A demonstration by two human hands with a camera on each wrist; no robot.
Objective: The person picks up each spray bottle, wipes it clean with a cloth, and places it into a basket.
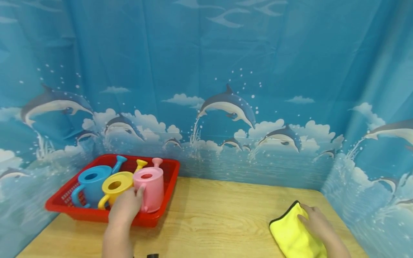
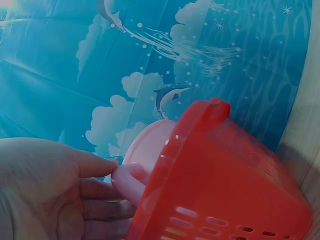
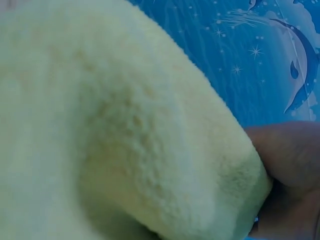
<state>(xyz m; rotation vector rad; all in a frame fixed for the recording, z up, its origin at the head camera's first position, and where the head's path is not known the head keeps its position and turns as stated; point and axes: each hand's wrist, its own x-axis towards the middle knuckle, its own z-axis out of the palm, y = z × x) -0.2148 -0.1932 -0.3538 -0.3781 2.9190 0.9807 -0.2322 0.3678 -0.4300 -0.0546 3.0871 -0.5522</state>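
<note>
My left hand (image 1: 127,206) reaches over the front of the red basket (image 1: 82,214) and pinches the handle of a pink watering can (image 1: 155,190). In the left wrist view the thumb touches the top of that handle (image 2: 129,187), and the other fingers pass behind it. A yellow watering can (image 1: 120,179) and a blue watering can (image 1: 96,186) stand to its left in the basket. On the right, my right hand (image 1: 317,224) grips a yellow cloth (image 1: 293,233) with dark edging. Close up, the fluffy cloth (image 3: 125,125) hides most of the right fingers.
The basket sits at the left back of the wooden table (image 1: 219,215). Behind and beside the table hangs a blue curtain (image 1: 193,71) printed with dolphins. A small black object (image 1: 152,256) shows at the bottom edge.
</note>
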